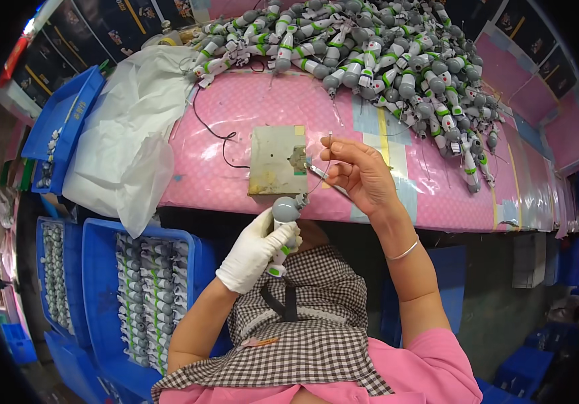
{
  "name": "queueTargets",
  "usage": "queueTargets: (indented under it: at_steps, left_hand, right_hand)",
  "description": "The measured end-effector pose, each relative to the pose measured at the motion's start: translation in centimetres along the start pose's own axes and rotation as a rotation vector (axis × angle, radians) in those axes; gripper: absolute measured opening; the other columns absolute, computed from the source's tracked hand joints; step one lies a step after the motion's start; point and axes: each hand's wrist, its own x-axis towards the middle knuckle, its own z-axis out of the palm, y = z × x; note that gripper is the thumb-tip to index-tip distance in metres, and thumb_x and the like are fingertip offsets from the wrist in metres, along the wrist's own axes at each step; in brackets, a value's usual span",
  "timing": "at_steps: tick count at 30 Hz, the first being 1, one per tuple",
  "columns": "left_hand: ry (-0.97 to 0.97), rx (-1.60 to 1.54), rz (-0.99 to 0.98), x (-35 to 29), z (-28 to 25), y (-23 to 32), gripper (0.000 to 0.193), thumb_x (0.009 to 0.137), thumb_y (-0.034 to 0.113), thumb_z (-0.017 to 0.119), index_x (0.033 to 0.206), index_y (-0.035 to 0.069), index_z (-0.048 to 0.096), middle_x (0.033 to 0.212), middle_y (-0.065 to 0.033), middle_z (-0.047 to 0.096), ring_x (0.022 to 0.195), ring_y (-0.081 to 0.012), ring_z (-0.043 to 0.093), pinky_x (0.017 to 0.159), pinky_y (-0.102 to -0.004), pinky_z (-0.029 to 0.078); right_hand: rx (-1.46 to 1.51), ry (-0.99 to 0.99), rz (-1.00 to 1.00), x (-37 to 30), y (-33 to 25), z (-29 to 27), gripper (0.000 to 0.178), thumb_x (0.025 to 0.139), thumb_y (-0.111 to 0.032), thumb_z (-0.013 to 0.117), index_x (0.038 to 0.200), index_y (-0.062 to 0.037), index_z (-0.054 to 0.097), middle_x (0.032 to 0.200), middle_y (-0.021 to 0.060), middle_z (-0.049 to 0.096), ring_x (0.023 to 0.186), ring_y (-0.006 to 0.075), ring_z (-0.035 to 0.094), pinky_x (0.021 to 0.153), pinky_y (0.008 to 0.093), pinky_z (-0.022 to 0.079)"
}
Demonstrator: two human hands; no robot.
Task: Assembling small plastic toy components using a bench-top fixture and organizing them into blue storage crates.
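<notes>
My left hand (252,250), in a white glove, is closed around a small toy figure (285,209) with a round grey part, a white body and green trim. It is held just off the table's front edge, with the grey part upward. A thin wire (319,180) rises from the figure's top end. My bare right hand (362,172) pinches the wire's upper end between thumb and forefinger. A slim pale tool (335,183) lies under that hand's curled fingers; I cannot tell if they grip it. Behind the figure sits a square metal box (269,176) with a small cutout.
A large heap of similar toy figures (370,60) covers the back of the pink table (219,161). A black cable (217,133) runs to the metal box. At left are a white plastic sheet (124,114), a tilted blue tray (67,128) and a blue bin (202,259) holding rows of figures.
</notes>
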Motion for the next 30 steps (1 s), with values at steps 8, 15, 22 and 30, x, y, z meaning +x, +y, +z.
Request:
queueTargets:
  at_steps: [8, 15, 22, 30]
  left_hand:
    - [0.026, -0.034, -0.071, 0.6, 0.8, 0.0, 0.036, 0.090, 0.031, 0.060, 0.109, 0.002, 0.051, 0.077, -0.0042, 0.058, 0.062, -0.0103, 0.058, 0.050, -0.0200, 0.045]
    - [0.072, -0.404, 0.073, 1.7, -0.1, 1.4, 0.038, 0.094, 0.032, 0.053, 0.116, 0.003, 0.050, 0.097, -0.0083, 0.061, 0.083, -0.0165, 0.062, 0.072, -0.0308, 0.053]
    - [-0.023, -0.483, 0.079, 2.7, -1.3, 1.5, 0.035, 0.095, 0.030, 0.050, 0.113, 0.000, 0.053, 0.103, -0.0119, 0.061, 0.093, -0.0231, 0.062, 0.084, -0.0406, 0.053]
    - [-0.045, -0.520, 0.085, 4.0, -0.9, 1.5, 0.031, 0.095, 0.025, 0.052, 0.110, -0.001, 0.055, 0.100, -0.0115, 0.061, 0.088, -0.0218, 0.063, 0.082, -0.0385, 0.053]
  right_hand:
    - [-0.665, -0.037, -0.124, 2.5, 1.6, -1.9, 0.017, 0.083, -0.013, 0.060, 0.087, 0.0025, 0.067, 0.073, 0.0031, 0.062, 0.052, 0.0070, 0.053, 0.046, 0.0205, 0.042]
    - [-0.907, -0.122, 0.082, 4.8, 1.7, -2.2, 0.017, 0.080, -0.015, 0.057, 0.072, -0.0013, 0.063, 0.062, -0.0009, 0.056, 0.051, 0.0049, 0.049, 0.045, 0.0219, 0.040]
    - [-0.934, -0.263, 0.140, 5.3, 1.0, -2.0, 0.018, 0.082, -0.014, 0.052, 0.071, -0.0021, 0.061, 0.063, -0.0019, 0.055, 0.054, 0.0048, 0.049, 0.048, 0.0205, 0.040]
    - [-0.977, -0.233, 0.125, 5.0, 0.1, -2.1, 0.020, 0.084, -0.013, 0.051, 0.071, -0.0023, 0.061, 0.061, -0.0028, 0.053, 0.054, 0.0041, 0.046, 0.048, 0.0209, 0.036]
